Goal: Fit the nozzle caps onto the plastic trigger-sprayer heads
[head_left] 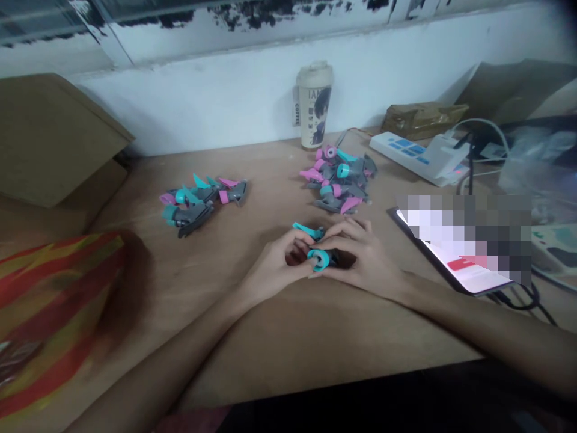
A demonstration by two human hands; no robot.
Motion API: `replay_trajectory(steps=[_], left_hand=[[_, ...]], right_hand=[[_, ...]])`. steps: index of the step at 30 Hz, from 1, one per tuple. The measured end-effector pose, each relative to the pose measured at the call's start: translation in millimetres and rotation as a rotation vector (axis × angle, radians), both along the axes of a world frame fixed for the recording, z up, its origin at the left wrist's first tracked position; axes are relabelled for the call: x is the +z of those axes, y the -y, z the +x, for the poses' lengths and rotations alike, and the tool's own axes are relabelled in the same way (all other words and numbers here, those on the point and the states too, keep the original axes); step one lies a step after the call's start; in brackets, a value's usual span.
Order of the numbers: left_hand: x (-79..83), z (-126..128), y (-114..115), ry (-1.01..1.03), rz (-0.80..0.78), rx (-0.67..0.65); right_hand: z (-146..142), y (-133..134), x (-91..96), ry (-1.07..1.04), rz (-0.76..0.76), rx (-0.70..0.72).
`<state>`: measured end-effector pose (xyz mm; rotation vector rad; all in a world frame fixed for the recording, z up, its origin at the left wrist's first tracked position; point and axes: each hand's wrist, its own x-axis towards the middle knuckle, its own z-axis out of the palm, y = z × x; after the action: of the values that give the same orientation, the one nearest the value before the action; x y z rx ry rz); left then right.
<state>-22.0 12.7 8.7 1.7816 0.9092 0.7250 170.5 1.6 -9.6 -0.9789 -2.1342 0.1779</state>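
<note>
Between both hands, just above the wooden table, is a spray bottle trigger head [319,260] with a teal collar, a teal trigger and a dark grey body. My left hand [285,255] pinches it at the collar, thumb and fingers closed. My right hand [357,251] grips its grey body from the other side, covering much of it. Beyond my hands lies a pile of similar trigger heads [342,180] in grey, pink and teal. A smaller group of them [193,201] rests to the left.
A lidded coffee cup [314,108] stands against the wall. To the right are a white power strip [419,156], a lit tablet or phone [487,279] with cables, and a taped package [424,118]. A striped red-yellow bag [54,307] and cardboard [54,138] occupy the left.
</note>
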Motion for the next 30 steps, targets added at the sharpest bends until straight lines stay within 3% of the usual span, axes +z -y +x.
replay_trajectory(steps=[8,20,26,30], left_hand=[[6.2,-2.9,-0.7,-0.138,0.010,-0.066],[6.7,-5.8,-5.9,-0.152,-0.091,-0.162],[8.6,-3.0,-1.5,-0.170,-0.045,-0.137],[9.0,1.6,4.9,-0.210,0.020,-0.048]], right_hand=[[-2.4,5.5,1.7,0.000,0.009,0.010],[-4.3,8.9,1.1,0.010,0.071,0.051],[-5.4,10.4,2.1,-0.004,0.084,0.075],[-4.4,9.2,3.6,0.002,0.047,0.102]])
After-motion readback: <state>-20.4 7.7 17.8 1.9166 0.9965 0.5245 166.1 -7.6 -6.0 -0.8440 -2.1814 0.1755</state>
